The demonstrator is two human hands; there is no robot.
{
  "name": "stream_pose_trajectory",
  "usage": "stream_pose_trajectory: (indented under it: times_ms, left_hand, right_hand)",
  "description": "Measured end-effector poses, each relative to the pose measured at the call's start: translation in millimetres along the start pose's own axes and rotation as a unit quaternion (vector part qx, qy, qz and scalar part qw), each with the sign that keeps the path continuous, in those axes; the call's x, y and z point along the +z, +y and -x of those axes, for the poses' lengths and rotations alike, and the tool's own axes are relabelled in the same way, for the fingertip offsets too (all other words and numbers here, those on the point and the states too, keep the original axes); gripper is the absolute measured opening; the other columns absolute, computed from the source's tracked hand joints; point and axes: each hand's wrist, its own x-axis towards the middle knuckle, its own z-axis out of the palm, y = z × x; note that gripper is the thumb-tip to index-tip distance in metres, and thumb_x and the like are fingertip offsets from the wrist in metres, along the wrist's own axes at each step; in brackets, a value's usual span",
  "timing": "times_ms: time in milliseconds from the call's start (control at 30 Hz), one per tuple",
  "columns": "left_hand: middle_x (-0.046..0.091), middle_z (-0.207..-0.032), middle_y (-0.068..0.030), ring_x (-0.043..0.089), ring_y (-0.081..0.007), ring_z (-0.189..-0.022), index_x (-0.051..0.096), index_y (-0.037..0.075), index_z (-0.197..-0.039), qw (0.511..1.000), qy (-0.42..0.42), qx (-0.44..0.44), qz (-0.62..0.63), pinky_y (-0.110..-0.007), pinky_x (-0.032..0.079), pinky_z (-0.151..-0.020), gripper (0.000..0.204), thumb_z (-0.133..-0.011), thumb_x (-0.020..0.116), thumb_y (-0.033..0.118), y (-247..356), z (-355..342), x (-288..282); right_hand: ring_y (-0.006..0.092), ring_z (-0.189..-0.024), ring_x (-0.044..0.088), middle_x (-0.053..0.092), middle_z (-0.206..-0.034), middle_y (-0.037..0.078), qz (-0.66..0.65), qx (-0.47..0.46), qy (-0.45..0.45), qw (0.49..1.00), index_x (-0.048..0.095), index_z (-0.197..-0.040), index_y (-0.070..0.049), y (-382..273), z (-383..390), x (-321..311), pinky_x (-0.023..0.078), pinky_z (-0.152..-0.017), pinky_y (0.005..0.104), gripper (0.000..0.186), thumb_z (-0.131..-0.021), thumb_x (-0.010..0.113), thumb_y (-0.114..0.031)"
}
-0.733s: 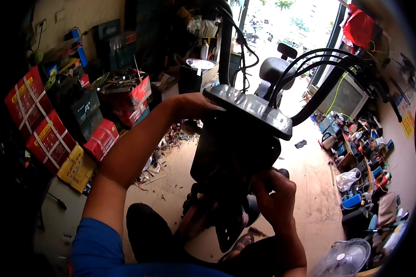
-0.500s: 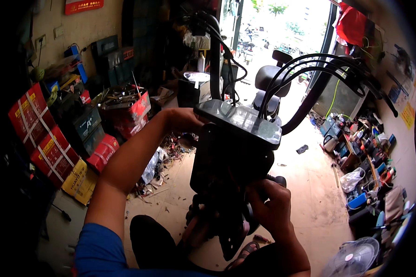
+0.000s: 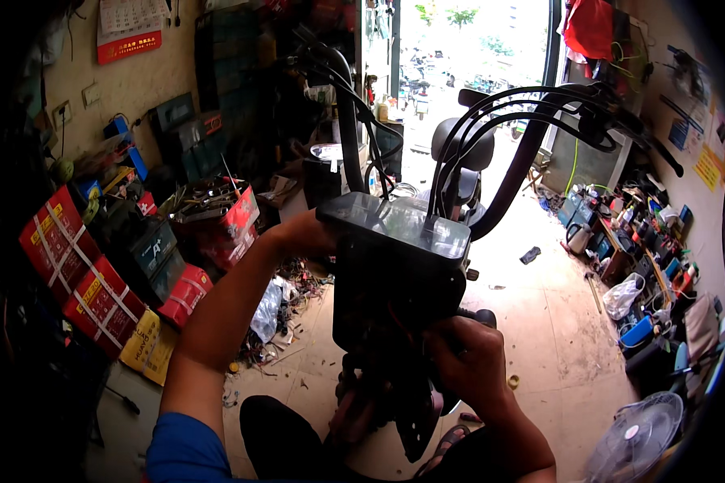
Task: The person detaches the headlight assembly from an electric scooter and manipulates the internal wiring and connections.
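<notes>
- Front and centre, just ahead of the dark-clothed knee (image 3: 274, 435), sits the black boxy housing with a glossy grey top (image 3: 395, 266), black curved handlebar tubes (image 3: 514, 189) rising behind it.
- Left hand (image 3: 308, 232) up at its upper left edge, fingers tucked out of sight; can't tell whether they grip. If that hand is the support, a slip there could let the housing tip.
- Right hand (image 3: 466, 350) low on the other side, fingers curled in, and whatever they may hold is lost in shadow. Working blind like that, a small part could drop or a knuckle scrape.
- Watch those looping black cables (image 3: 464, 138): a twist of the housing might tug them.
- Down on the floor, a red-handled tool (image 3: 470, 418) beside the brown sandal (image 3: 453, 441): one shuffle could kick it away.
</notes>
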Motion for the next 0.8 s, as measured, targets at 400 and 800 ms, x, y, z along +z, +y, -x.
stream_pose_trajectory:
  times_ms: [400,800]
  left_hand:
    - [0.079,-0.095,-0.011,0.075,-0.0157,-0.086,0.079,0.001,-0.104,0.919,0.25,-0.277,0.127,-0.029,0.059,-0.08,0.015,-0.09,0.077,0.007,119,70,-14]
    - [0.079,-0.105,-0.0094,0.075,-0.017,-0.098,0.073,0.001,-0.119,0.787,0.231,-0.362,0.443,-0.031,0.058,-0.089,0.032,-0.091,0.08,0.013,256,56,104]
  right_hand:
    - [0.0309,-0.066,0.072,0.071,-0.077,0.017,0.034,-0.003,0.008,0.999,0.069,-0.086,0.002,4,2,1,0.054,-0.059,0.0374,0.008,-0.087,0.075,-0.004]
    - [0.0343,-0.072,0.073,0.072,-0.082,0.02,0.01,0.016,-0.001,1.0,0.072,-0.094,0.001,-4,2,3,0.055,-0.064,0.0399,0.01,-0.089,0.074,-0.007]
